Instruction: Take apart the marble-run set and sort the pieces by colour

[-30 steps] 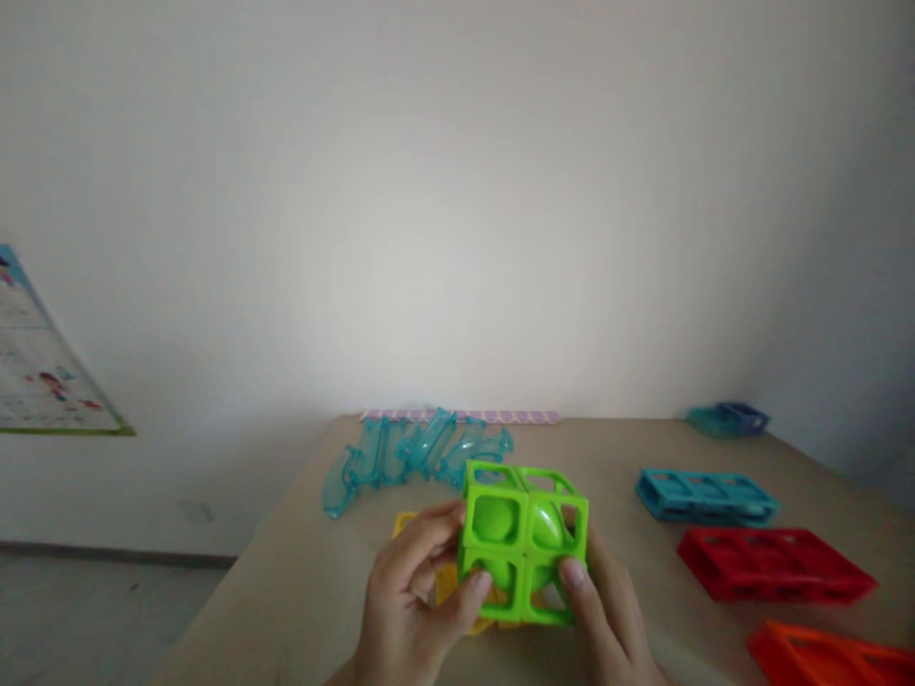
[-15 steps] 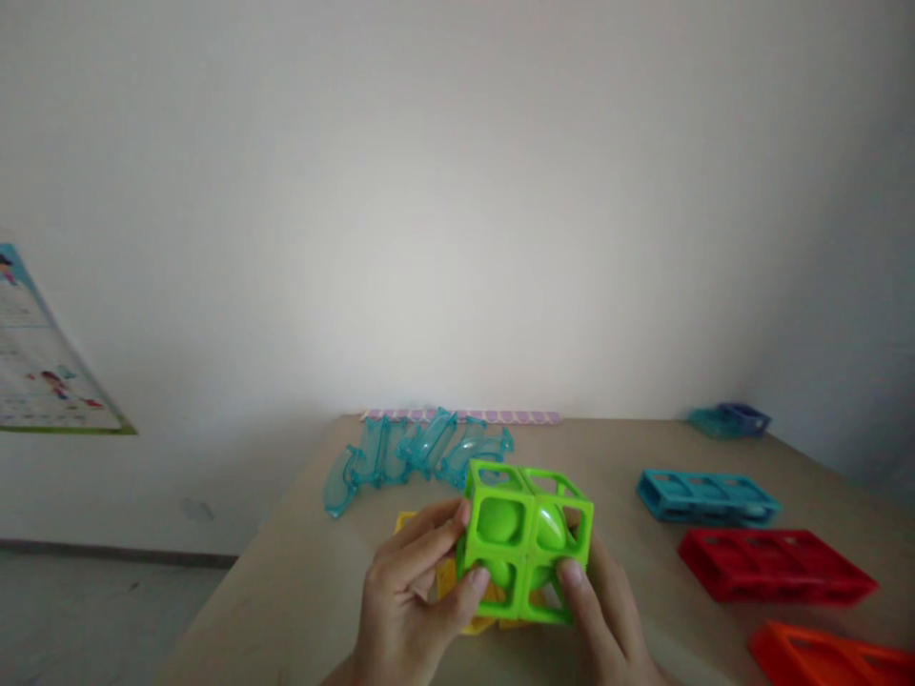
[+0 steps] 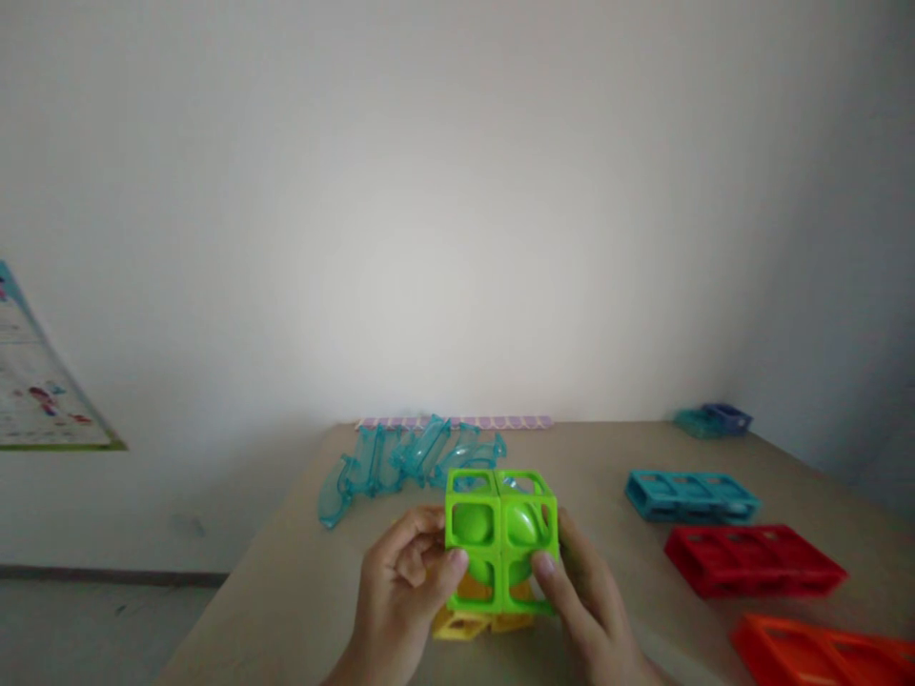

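A bright green open-frame block (image 3: 500, 548) with square windows and rounded green shapes inside is held up between both hands. A seam runs down its middle. My left hand (image 3: 404, 591) grips its left side, thumb on the front face and fingers curled at the side. On the right side, my right hand (image 3: 590, 610) grips it with the thumb on the lower front and fingers behind. Below and behind it are yellow open-frame blocks (image 3: 461, 626), largely hidden by the green one; whether they touch it I cannot tell.
Translucent blue curved track pieces (image 3: 386, 462) lie at the back left of the table (image 3: 286, 591). To the right are a teal frame block (image 3: 690, 497), a red one (image 3: 754, 560) and an orange one (image 3: 822, 655). Blue and purple pieces (image 3: 725, 419) sit at the far right corner.
Both hands have shifted the green block slightly left, and it has turned to face me more squarely. More of the yellow blocks' lower front shows. The whole view has shifted a little.
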`<state>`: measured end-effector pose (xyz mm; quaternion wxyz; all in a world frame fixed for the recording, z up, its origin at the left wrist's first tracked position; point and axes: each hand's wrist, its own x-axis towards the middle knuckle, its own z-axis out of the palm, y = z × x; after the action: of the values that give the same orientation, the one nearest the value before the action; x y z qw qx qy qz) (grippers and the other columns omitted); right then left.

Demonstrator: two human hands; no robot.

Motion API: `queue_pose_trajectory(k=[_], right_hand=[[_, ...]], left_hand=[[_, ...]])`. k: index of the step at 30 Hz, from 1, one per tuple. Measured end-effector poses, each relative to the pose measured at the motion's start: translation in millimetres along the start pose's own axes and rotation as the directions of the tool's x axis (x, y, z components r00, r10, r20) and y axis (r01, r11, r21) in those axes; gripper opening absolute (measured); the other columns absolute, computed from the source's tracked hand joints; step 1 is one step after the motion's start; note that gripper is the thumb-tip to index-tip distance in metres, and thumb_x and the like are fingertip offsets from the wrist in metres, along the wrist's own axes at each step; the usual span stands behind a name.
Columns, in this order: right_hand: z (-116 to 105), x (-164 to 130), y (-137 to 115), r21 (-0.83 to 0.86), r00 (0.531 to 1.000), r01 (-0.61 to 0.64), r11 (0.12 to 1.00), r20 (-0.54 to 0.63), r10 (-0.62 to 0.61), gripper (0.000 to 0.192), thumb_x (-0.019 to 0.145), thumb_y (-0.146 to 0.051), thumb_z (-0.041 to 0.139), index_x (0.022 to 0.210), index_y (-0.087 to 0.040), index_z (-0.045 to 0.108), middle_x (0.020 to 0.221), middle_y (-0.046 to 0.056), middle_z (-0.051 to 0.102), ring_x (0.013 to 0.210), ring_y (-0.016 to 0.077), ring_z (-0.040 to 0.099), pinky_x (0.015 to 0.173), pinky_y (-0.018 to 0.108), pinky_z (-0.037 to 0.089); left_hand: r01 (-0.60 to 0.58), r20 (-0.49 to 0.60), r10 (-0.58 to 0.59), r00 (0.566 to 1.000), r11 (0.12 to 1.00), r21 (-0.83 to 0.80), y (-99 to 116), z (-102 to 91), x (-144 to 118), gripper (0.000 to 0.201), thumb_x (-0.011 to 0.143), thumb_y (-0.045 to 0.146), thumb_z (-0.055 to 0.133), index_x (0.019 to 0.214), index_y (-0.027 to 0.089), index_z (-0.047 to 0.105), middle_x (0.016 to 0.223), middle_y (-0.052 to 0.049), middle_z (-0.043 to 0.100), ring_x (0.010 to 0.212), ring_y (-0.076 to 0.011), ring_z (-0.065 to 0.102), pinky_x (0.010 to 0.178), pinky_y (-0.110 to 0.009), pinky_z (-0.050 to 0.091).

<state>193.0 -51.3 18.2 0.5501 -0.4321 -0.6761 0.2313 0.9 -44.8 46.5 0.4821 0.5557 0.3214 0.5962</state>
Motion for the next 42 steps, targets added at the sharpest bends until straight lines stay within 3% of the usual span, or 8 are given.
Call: queue_pose_trajectory(k=[14,23,28,31,33,35,38,42], right_hand=[[11,-6,10,0.242,0.972,-0.233,0.942,0.016,0.236,0.048,0.089,-0.049,0.052,0.131,-0.026,0.049,0.137,0.006,0.051,0.129,0.0290,0.042,0.105,0.044,0.038],[10,6,-3,0.418,0.978,-0.205,0.885,0.125,0.167,0.032,0.090,-0.040,0.055,0.120,-0.027,0.055,0.118,0.004,0.062,0.103,0.0212,0.059,0.090,0.031,0.049],[3,18,-12,0.284,0.982,-0.186,0.940,0.092,0.167,0.027,0.089,-0.045,0.053,0.101,-0.021,0.060,0.088,0.002,0.064,0.080,0.0190,0.058,0.071,0.028,0.050],[-24,47,-18,0.113,0.986,-0.166,0.980,-0.014,0.169,0.034,0.089,-0.050,0.049,0.100,-0.019,0.060,0.083,0.002,0.064,0.074,0.0185,0.057,0.063,0.026,0.046],[-54,78,-16,-0.144,0.981,-0.191,0.971,-0.060,0.184,0.041,0.087,-0.055,0.047,0.092,-0.017,0.062,0.078,0.003,0.065,0.070,0.0198,0.057,0.060,0.026,0.044],[-89,112,-7,-0.501,0.968,-0.250,0.829,-0.110,0.226,0.048,0.085,-0.062,0.045,0.085,-0.018,0.064,0.071,0.004,0.065,0.066,0.0214,0.059,0.057,0.028,0.041],[-140,156,22,-0.859,0.944,-0.275,0.432,-0.154,0.293,0.055,0.086,-0.062,0.038,0.087,-0.015,0.067,0.083,0.014,0.069,0.080,0.0280,0.064,0.064,0.032,0.043],[-183,178,63,-0.893,0.898,-0.349,0.285,-0.232,0.373,0.052,0.079,-0.053,0.052,0.087,-0.005,0.069,0.089,0.027,0.068,0.088,0.0400,0.064,0.069,0.041,0.045]], left_hand=[[0.071,-0.040,-0.077,0.996,0.989,-0.128,-5,-2.6,3,0.022,0.075,0.025,0.071,0.096,0.018,0.070,0.097,-0.008,0.071,0.088,-0.0231,0.067,0.076,-0.032,0.055],[0.118,-0.065,-0.132,0.989,0.976,-0.181,-3,-0.3,5,0.026,0.071,0.028,0.073,0.093,0.015,0.069,0.086,-0.008,0.072,0.081,-0.0222,0.067,0.075,-0.032,0.053],[0.087,-0.060,-0.093,0.994,0.992,-0.097,-5,0.1,7,0.028,0.074,0.031,0.070,0.097,0.016,0.067,0.096,-0.011,0.070,0.090,-0.0233,0.066,0.080,-0.032,0.052],[0.048,-0.079,-0.048,0.996,0.999,-0.012,-9,-6.0,7,0.031,0.077,0.035,0.067,0.102,0.016,0.066,0.105,-0.012,0.068,0.099,-0.0250,0.063,0.086,-0.034,0.050],[0.009,-0.143,-0.003,0.990,0.999,0.039,-11,-11.7,8,0.030,0.078,0.037,0.065,0.100,0.016,0.066,0.103,-0.012,0.068,0.100,-0.0245,0.062,0.086,-0.033,0.050],[-0.020,-0.220,0.042,0.975,0.995,0.100,-13,-16.5,10,0.027,0.078,0.038,0.065,0.095,0.017,0.066,0.097,-0.009,0.068,0.097,-0.0225,0.062,0.082,-0.029,0.050],[-0.023,-0.283,0.077,0.956,0.982,0.187,-15,-20.9,13,0.025,0.077,0.040,0.065,0.088,0.017,0.065,0.089,-0.006,0.067,0.090,-0.0199,0.063,0.077,-0.025,0.049],[-0.024,-0.276,0.114,0.954,0.951,0.308,-18,-25.7,18,0.023,0.079,0.040,0.063,0.085,0.018,0.063,0.086,-0.004,0.066,0.085,-0.0192,0.061,0.073,-0.024,0.046]])
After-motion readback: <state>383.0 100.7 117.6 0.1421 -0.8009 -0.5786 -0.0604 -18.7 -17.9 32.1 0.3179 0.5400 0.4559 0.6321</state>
